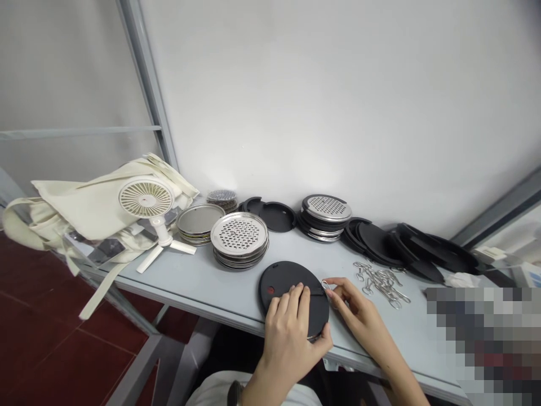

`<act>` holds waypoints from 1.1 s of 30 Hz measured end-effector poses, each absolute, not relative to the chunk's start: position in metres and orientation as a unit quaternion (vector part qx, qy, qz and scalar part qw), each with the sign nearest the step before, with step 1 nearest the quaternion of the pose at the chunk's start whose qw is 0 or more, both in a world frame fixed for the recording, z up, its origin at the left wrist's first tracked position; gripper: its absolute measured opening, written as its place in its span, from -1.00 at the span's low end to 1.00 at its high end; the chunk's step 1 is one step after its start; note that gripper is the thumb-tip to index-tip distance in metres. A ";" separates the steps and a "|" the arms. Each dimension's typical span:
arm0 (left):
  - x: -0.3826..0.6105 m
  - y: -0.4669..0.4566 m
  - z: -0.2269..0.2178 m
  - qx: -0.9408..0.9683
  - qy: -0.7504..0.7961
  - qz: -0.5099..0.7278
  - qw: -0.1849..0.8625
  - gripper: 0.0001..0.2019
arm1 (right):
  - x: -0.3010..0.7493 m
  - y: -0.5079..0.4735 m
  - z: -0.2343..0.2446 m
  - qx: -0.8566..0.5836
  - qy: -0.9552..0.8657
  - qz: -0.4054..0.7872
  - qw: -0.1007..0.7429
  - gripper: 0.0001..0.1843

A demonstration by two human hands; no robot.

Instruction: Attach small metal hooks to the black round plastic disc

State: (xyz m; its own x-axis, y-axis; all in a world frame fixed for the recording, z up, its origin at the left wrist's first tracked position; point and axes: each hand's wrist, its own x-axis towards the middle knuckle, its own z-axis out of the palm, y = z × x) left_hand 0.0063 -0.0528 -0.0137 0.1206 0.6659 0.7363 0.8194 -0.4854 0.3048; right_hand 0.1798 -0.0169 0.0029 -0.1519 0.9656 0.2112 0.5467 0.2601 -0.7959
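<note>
**Two bare hands working close together, the left palm down, the right pinching**

The person's bare left hand [289,332] lies palm down with its slender fingers [293,299] slightly parted, pointing away from the body, and its thumb [325,337] stretched out to the right, well apart from the fingers. The left wrist [257,380] rises from the bottom of the view. The bare right hand [357,313] comes in from the lower right along a bare forearm [393,361], angled toward the left hand and just beside it, not touching. Its thumb and forefinger tips [332,288] meet in a tight pinch, with the other fingers loosely curled.
</note>
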 end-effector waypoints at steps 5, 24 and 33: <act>0.006 -0.054 -0.015 -0.741 -0.503 -0.437 0.083 -0.47 | 0.182 -0.016 0.000 -0.533 -0.698 0.308 0.365 -0.70; 0.006 -0.053 -0.015 -0.740 -0.498 -0.444 0.082 -0.47 | 0.181 -0.014 0.000 -0.535 -0.692 0.290 0.389 -0.70; 0.005 -0.052 -0.015 -0.742 -0.497 -0.443 0.081 -0.48 | 0.181 -0.017 0.004 -0.530 -0.702 0.311 0.359 -0.71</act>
